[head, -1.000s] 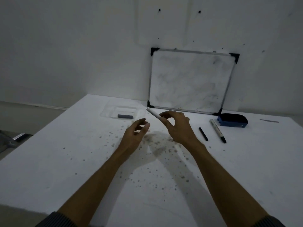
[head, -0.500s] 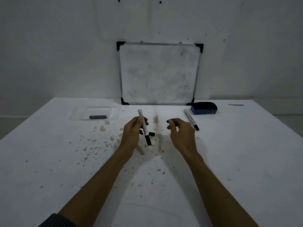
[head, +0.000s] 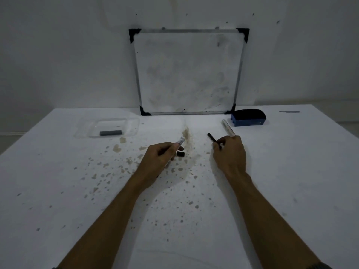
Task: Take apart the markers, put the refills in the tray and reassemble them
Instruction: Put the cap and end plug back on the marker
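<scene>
gripping a white marker barrel (head: 181, 141), the left hand (head: 159, 158) is closed above a small black cap (head: 180, 153) on the table (head: 58, 191). the right hand (head: 230, 155) pinches a thin black refill (head: 212, 138). 1 grey refill (head: 110, 132) lies in the clear tray (head: 85, 131); another marker (head: 227, 128) lies beside the blue eraser (head: 248, 118).

Most of the marker barrel (head: 180, 141) is buried in the left hand (head: 158, 159); only its labelled end pokes out above the fingers, and the print on that label is too small to read. The thin black refill (head: 212, 138) disappears into the right grip (head: 229, 152), its lower end covered by the fingertips. The second marker (head: 227, 128), just beyond that grip, has its near end hidden behind the knuckles. Both forearms are cut off by the bottom edge, with only slivers of sleeve showing. Well beyond the right grip, a faint dark streak (head: 289, 111) on the tabletop (head: 58, 191) is too blurred to identify.
</scene>
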The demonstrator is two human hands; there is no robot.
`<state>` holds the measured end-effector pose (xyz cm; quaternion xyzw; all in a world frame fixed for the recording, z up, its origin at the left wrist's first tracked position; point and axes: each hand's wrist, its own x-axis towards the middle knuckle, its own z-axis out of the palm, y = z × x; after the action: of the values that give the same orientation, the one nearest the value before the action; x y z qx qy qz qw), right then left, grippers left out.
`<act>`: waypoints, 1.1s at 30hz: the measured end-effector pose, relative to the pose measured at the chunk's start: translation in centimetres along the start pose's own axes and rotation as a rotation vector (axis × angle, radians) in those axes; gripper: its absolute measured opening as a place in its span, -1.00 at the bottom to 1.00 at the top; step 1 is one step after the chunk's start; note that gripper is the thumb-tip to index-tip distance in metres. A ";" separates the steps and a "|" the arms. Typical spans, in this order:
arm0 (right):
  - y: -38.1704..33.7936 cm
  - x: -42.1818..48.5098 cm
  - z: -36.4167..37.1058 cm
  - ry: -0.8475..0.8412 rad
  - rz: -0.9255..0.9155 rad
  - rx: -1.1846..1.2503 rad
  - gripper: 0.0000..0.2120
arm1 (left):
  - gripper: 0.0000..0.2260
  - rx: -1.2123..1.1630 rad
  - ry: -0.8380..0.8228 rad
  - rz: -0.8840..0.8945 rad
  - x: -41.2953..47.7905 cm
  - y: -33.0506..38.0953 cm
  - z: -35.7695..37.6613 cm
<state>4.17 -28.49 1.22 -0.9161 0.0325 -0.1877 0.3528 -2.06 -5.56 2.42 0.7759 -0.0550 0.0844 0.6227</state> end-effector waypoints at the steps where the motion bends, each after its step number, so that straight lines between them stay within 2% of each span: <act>1: -0.1 0.0 -0.1 -0.011 -0.017 0.006 -0.79 | -0.78 -0.004 0.003 -0.002 0.0 0.0 0.0; 3: -0.4 0.2 -0.6 -0.065 -0.037 0.113 -0.81 | -0.79 -0.011 0.005 0.002 0.1 0.1 0.1; 5: -0.7 0.4 -1.3 -0.172 -0.009 0.362 -0.85 | -0.79 -0.020 -0.022 -0.004 0.1 0.3 0.0; 9: -1.7 0.5 -2.3 -0.441 0.241 1.084 -0.78 | -0.77 -0.001 -0.104 -0.025 -0.2 0.4 -0.9; 10: -1.8 0.4 -2.2 -0.478 0.303 1.220 -0.74 | -0.76 0.028 -0.114 -0.021 -0.2 0.5 -1.1; 12: -2.1 0.2 -1.9 -0.513 0.370 1.339 -0.73 | -0.74 0.078 -0.138 -0.005 -0.4 0.5 -1.2; 14: -2.2 -0.1 -1.4 -0.537 0.387 1.372 -0.74 | -0.71 0.092 -0.147 0.009 -0.5 0.5 -1.0; 19: -2.2 -0.6 -0.8 -0.540 0.401 1.297 -0.57 | -0.67 0.110 -0.131 0.024 -0.6 0.5 -0.8; 24: -2.1 -0.7 -0.4 -0.512 0.464 1.292 -0.61 | -0.71 0.071 -0.140 0.016 -0.5 0.3 -0.9; 26: -2.2 -0.7 -0.4 -0.520 0.456 1.274 -0.57 | -0.72 0.069 -0.136 0.010 -0.5 0.3 -0.9; 28: -2.3 -0.8 -0.4 -0.501 0.422 1.238 -0.56 | -0.73 0.067 -0.134 0.014 -0.5 0.3 -0.9; 30: -2.5 -1.0 -0.3 -0.432 0.349 1.160 -0.71 | -0.75 0.070 -0.127 0.018 -0.6 0.4 -0.8; 31: -2.6 -1.1 -0.3 -0.369 0.279 1.077 -0.77 | -0.75 0.079 -0.121 0.019 -0.7 0.4 -0.7; 33: -2.7 -1.4 -0.3 -0.211 0.105 0.873 -0.73 | -0.77 0.105 -0.100 0.021 -0.8 0.3 -0.5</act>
<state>2.61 -26.39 2.73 -0.6925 -0.0396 -0.0713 0.7168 -2.90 -5.14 2.67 0.8103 -0.0897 0.0547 0.5766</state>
